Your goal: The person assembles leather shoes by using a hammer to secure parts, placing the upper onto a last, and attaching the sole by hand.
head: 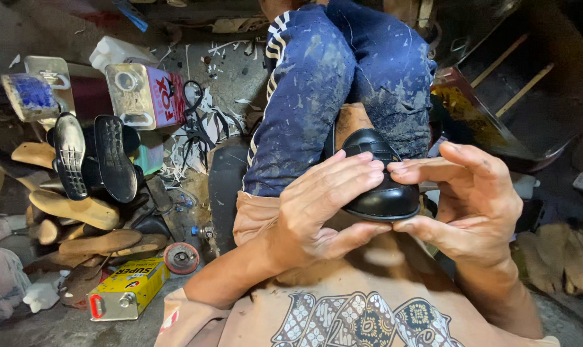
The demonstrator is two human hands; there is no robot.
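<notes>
A black leather shoe (383, 193) rests on my lap between my knees, in stained blue trousers (323, 83). My left hand (320, 205) wraps over the shoe's near left side, fingers pressed on the upper, thumb under the toe. My right hand (465, 199) grips it from the right, fingers on top and thumb below. A tan wooden form (350, 119) sticks out of the shoe's far end.
On the floor at left lies a pile of wooden shoe forms (79, 212) with two black soles (92, 157) on top. A yellow metal can (125, 289), a round tin (181, 257), a white and red can (147, 95) and scraps surround it. A dark tray (497, 122) sits at right.
</notes>
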